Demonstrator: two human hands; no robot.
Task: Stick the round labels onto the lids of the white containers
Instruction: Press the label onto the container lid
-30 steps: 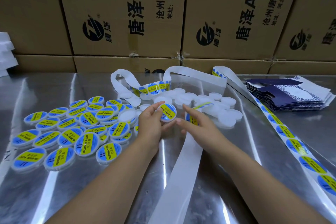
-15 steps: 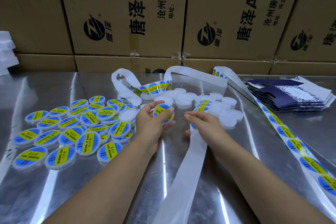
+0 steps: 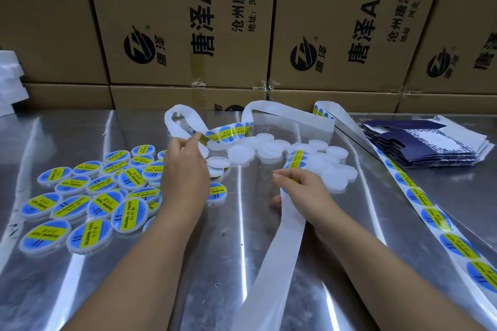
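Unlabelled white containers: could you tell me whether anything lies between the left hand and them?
Nothing visible does. The left hand is right beside the nearest unlabelled container; the label strip loops along their far side, not between.

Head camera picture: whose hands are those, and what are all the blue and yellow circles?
The camera sits on a person's head, so you see their own two hands from above. The left hand reaches toward plain white containers; whether it holds one is hidden. The fingers of the right hand pinch the label strip. The circles are stickers. Finished labelled containers lie on the shiny metal table. Cardboard boxes stand behind.
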